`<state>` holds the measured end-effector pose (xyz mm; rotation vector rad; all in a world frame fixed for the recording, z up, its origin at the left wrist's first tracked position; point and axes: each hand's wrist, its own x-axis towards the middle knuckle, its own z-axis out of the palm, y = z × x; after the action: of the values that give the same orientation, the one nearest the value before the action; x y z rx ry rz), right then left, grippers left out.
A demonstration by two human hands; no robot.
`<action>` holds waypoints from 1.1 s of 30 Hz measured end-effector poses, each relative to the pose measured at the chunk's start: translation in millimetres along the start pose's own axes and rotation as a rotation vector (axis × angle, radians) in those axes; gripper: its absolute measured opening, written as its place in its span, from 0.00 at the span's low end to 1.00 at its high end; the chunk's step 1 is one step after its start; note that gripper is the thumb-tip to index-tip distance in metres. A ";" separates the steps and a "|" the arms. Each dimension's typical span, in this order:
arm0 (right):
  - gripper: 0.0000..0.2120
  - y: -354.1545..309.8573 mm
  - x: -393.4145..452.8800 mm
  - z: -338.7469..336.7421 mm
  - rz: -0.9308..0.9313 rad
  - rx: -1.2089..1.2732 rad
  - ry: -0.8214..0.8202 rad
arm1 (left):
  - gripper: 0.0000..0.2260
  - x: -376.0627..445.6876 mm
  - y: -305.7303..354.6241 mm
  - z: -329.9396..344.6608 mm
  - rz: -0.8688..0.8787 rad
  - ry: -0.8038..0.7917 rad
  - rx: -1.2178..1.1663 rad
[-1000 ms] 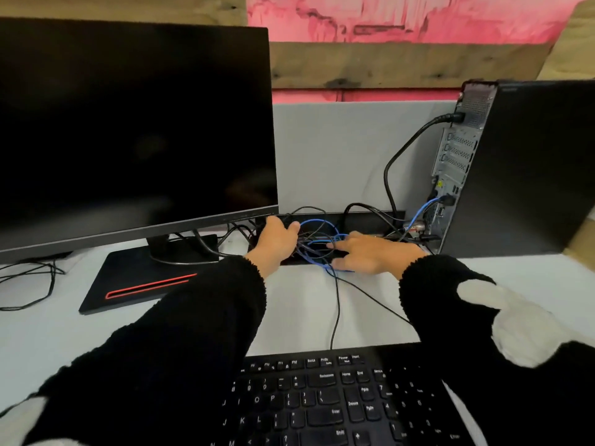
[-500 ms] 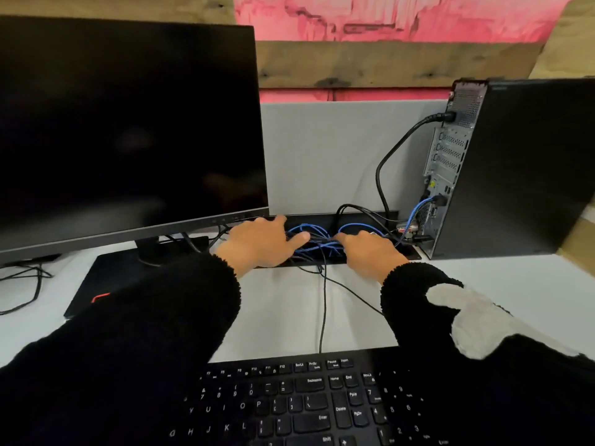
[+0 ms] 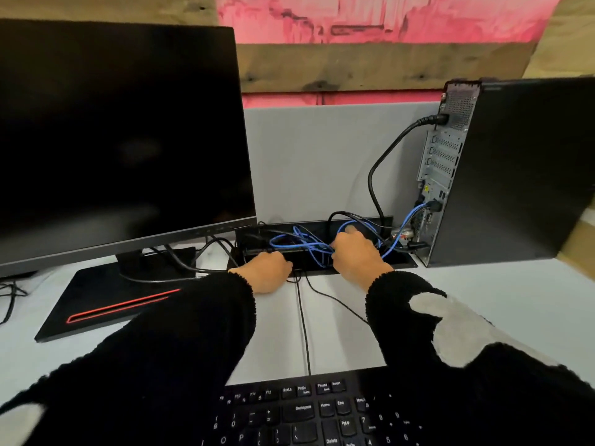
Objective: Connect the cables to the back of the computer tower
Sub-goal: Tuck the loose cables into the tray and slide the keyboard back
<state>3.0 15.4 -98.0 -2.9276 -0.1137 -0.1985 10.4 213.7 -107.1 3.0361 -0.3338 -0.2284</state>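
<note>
Two hands are down at the black cable tray [image 3: 402, 262] in centre frame, with the target off to the right.

Far left: the monitor [image 3: 119, 133] fills the upper left and its base [image 3: 106, 304] sits lower left. Neither matters for this move.

Centre-left: left hand [image 3: 267, 273] rests at the tray's front edge, fingers curled under. Whether it pinches a thin black lead there is hidden, so I can't tell its grip.

Centre: the blue cable [image 3: 302, 244] lies in loose loops across the tray, running roughly left to right, then rising toward the tower's lower ports.

Centre-right: right hand [image 3: 357, 252] is in the tangle, fingers curled among the blue and black strands. It seems to hold a blue loop, but the contact is blurred, so that is a judgement.

Right: computer tower [image 3: 521, 175] stands upright at right of frame, with its rear panel [image 3: 441, 162] facing left toward the hands. The black power cable [image 3: 386, 162] is already plugged in near the top, and one blue plug is seated low on the panel.

Key relation: the ports lie right of and above both hands, stacked vertically along the panel. The right hand is clearly nearer, just beside the tower's lower corner; the left hand is well apart from it. My read is that any free connector should travel rightward and up, plug end leading, carried by the right hand.
</note>
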 end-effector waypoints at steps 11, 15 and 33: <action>0.25 1.6 4.8 -18.7 0.065 0.057 -0.530 | 0.18 20.4 8.1 4.0 0.043 -0.208 -0.101; 0.35 6.6 3.0 -15.0 0.065 0.030 -0.571 | 0.19 -11.2 -6.2 -30.4 0.212 -0.268 -0.041; 0.12 1.4 -8.2 -8.3 -0.037 -0.078 -0.154 | 0.13 8.5 19.8 9.7 -0.016 0.306 0.327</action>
<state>-6.0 11.9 -91.4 -3.0169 -0.1876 0.0177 12.8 192.0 -116.0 3.3206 -0.3518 0.3208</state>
